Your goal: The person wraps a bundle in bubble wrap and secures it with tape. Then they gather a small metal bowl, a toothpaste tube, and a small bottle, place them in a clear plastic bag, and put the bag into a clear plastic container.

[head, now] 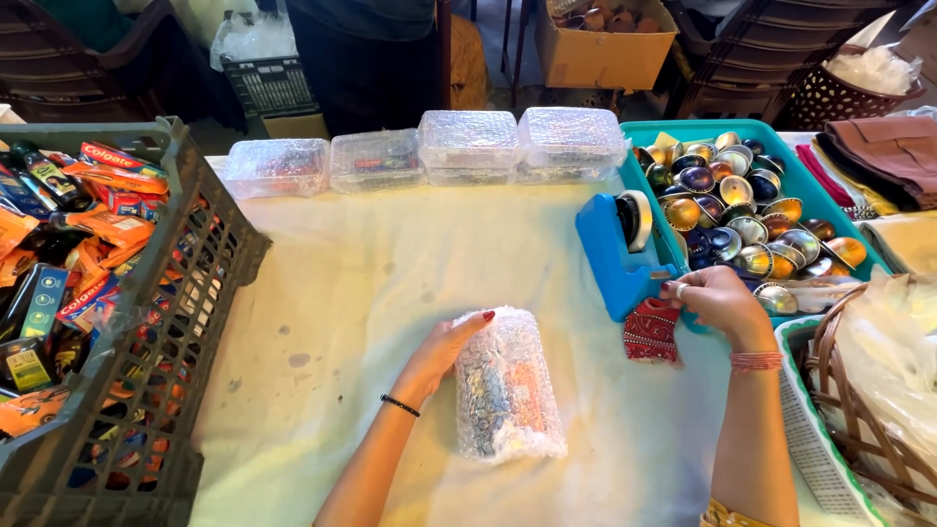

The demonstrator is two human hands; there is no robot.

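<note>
A bundle wrapped in bubble wrap [508,390] lies on the cream cloth at centre front. My left hand [441,353] presses against its left side, fingers over its top end. My right hand [720,300] is up at the front of a blue tape dispenser [615,256], fingers pinched at its cutting edge as if on tape; the tape strip itself is too thin to see. A small red patterned pouch [650,332] lies just under that hand.
Several bubble-wrapped boxes [468,148] line the far table edge. A teal tray [802,190] holds several shiny round tins. A grey crate [171,322] of boxed goods stands left. A wicker basket [849,390] in a white tray and folded cloths [883,156] sit right.
</note>
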